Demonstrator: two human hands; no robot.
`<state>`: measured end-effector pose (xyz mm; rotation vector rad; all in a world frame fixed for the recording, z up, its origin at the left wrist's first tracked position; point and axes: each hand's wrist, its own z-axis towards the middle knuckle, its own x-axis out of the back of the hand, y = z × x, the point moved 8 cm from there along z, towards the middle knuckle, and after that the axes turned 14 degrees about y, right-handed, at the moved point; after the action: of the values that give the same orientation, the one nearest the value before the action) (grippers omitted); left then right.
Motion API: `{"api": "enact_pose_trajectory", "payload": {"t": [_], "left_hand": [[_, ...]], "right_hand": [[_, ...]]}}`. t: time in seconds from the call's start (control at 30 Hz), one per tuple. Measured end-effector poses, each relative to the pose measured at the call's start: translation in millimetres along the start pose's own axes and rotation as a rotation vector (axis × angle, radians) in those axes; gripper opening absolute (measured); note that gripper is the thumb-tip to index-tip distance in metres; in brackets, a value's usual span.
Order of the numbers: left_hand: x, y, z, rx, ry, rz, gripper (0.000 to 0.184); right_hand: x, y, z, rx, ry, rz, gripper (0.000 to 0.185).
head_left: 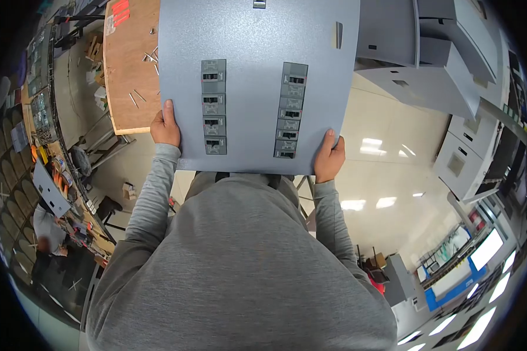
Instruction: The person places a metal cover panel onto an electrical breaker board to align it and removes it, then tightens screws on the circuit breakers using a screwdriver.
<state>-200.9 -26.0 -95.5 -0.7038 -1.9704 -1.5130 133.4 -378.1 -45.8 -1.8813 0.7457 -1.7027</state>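
A large grey metal panel (pixel 252 105) spans the top middle of the view, held out in front of my body. Two columns of black circuit breakers show through its cutouts, a left column (pixel 214 108) and a right column (pixel 290 111). My left hand (pixel 166 124) grips the panel's left edge, thumb on its face. On the lower right edge, my right hand (pixel 330 157) has the same grip, thumb on top. The fingers of both hands are hidden behind the panel. A latch-like slot (pixel 337 35) sits near the panel's upper right.
A wooden worktable (pixel 123 76) with loose screws lies left of the panel. Grey metal cabinets (pixel 416 88) stand at the upper right. Along the far left runs a cluttered bench (pixel 58 158), with another person (pixel 48 231) near it. The pale floor (pixel 380 164) reflects ceiling lights.
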Motion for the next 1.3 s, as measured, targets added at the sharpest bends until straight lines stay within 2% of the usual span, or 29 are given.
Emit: {"api": "enact_pose_trajectory", "payload": {"t": [0.17, 0.47, 0.57, 1.3], "left_hand": [[2, 7, 0, -0.043, 0.014, 0.049, 0.062], [2, 7, 2, -0.058, 0.049, 0.053, 0.067], [0, 4, 5, -0.083, 0.059, 0.056, 0.069], [0, 3, 15, -0.105, 0.063, 0.224, 0.082]], "right_hand": [[0, 4, 1, -0.038, -0.041, -0.016, 0.050], [-1, 6, 5, 0.033, -0.053, -0.028, 0.051], [-4, 12, 7, 0.017, -0.110, 0.060, 0.051], [-5, 18, 11, 0.086, -0.089, 0.078, 0.057]]}}
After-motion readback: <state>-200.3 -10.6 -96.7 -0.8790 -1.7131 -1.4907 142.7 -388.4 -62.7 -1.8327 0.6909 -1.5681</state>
